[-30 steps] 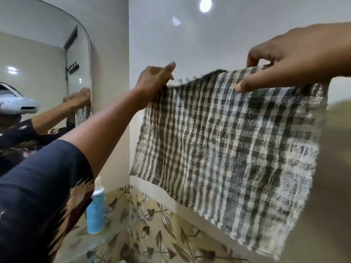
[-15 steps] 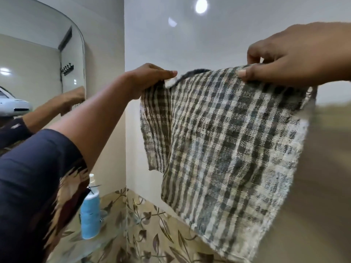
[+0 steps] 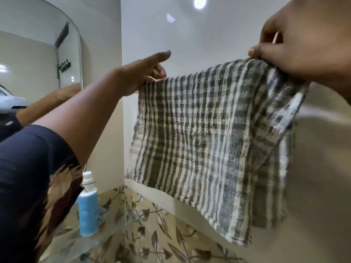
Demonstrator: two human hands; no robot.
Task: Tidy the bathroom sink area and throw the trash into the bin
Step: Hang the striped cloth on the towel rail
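Wall (image 3: 218, 35) behind both hands, pale and glossy, two bright light spots reflected high on it; lower down, below the hands, it turns to a band of leaf-patterned tile (image 3: 161, 234).

Mirror (image 3: 38, 63) to the left of the left hand, arched at the top; it shows a reflected forearm and part of a white head-worn device at its left edge.

Checked cloth (image 3: 199, 139) — grey and cream, held up in the air between the two hands, spread roughly flat and hanging down from its top edge; top edge slopes up toward the right hand; right side folded or doubled back on itself, blurred there; lower corner hangs in front of the patterned tile.

Left sleeve (image 3: 28, 177), dark with a brown and cream pattern, fills the lower left; bare forearm runs from it up to the left hand.

Right hand (image 3: 303, 44), upper right and very near the camera, closed in a pinch on the cloth's top right corner, thumb tip pressing the edge.

Left hand (image 3: 144, 71), further from the camera, holds the top left corner between thumb and lower fingers; index finger stretched out straight above the cloth — not touching it.

Blue bottle (image 3: 88, 211) with a white cap, upright, well below the left hand, just beside the sleeve; stands on a clear glass shelf (image 3: 95, 242).
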